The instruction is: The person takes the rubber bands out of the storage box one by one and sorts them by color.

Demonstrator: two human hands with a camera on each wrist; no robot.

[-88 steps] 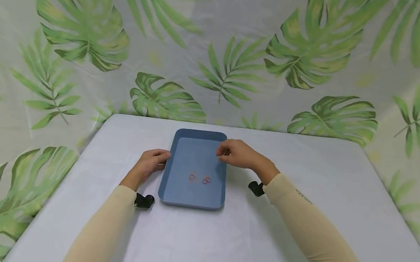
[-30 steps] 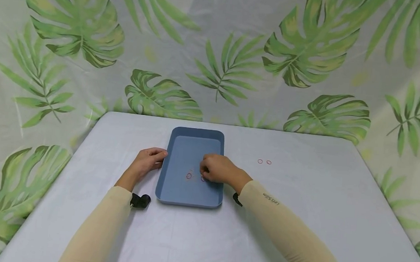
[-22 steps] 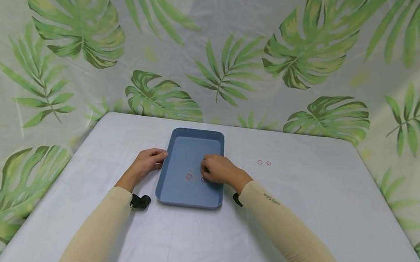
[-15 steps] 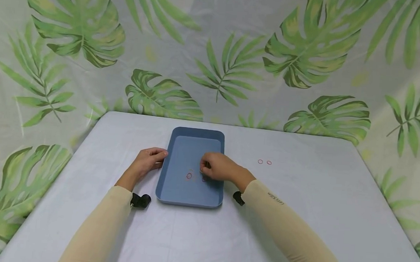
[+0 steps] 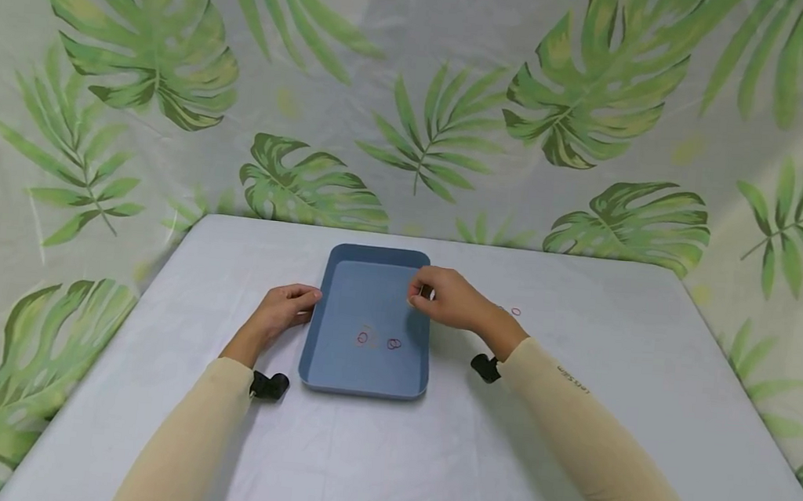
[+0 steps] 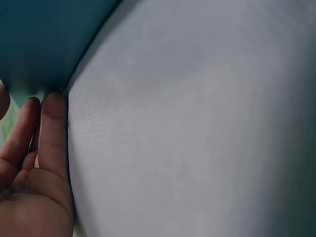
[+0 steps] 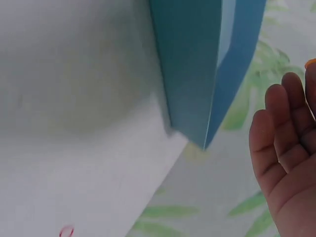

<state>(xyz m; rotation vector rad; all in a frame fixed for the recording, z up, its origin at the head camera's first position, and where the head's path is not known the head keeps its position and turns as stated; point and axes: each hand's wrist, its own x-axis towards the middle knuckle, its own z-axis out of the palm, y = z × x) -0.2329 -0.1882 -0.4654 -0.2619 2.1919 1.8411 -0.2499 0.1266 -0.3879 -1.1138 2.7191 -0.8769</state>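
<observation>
a: what's at the far left?
b: a cream sleeve [image 5: 174, 437] with a black wrist camera [image 5: 270, 386]; then the left hand [image 5: 282, 309], fingers relaxed and fairly straight, touching the left side of the blue tray [image 5: 341, 293]; the tray lies on the white table [image 5: 370, 468].
a: and inside the tray?
b: towards its near end, a single red ring [image 5: 362, 338]; faint orange outlines [image 5: 367, 327] near it, too pale to make out; to the right of those, two overlapping red rings [image 5: 394, 344].
a: the right hand?
b: the right hand [image 5: 457, 300] is above the tray's right edge, fingers curled, thumb and forefinger pinched together on a small orange piece [image 7: 310, 63]; the right wrist view crops most of that, so i can't tell its shape.
a: anything past the hand?
b: an outer red ring [image 5: 516, 311] on the table, just beyond the wrist; a bit of another shows left of it, mostly hidden by the arm; then the right sleeve [image 5: 599, 439].
</observation>
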